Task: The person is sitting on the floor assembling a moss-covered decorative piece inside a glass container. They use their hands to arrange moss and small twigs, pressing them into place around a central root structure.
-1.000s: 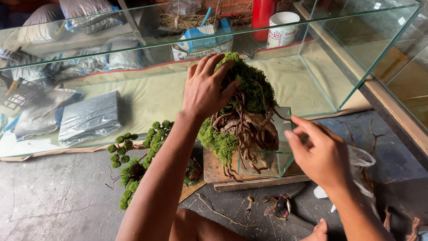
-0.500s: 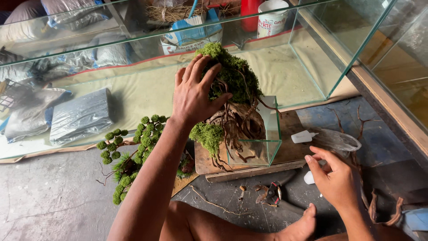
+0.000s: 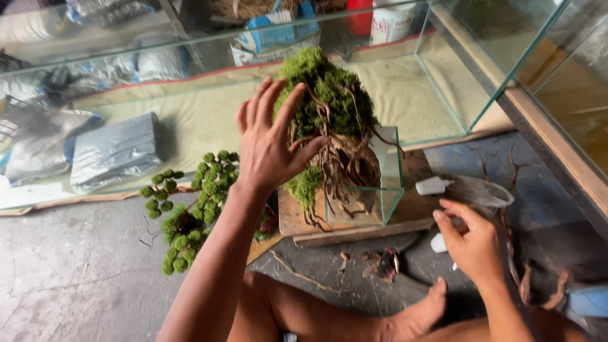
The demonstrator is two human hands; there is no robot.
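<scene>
Left hand spreading over a moss-topped driftwood tree while the right hand is reaching low toward a small white bottle.

The moss tree [image 3: 332, 136] is standing upright, its long axis vertical, with roots dropping into a small glass cube [image 3: 370, 190] on a wooden board [image 3: 354, 221] on the floor. The left hand [image 3: 272, 142] is the nearer one, sitting just left of the crown with fingers fanned open, grasping nothing, perhaps brushing the moss. The right hand [image 3: 475, 244] is hovering well below and right, fingers loosely curled and empty, beside the small white bottle [image 3: 438, 242]. The large glass tank [image 3: 443, 82] is crowding the far side; a loose moss branch [image 3: 190, 209] is lying left; open floor is lying near the knees.
</scene>
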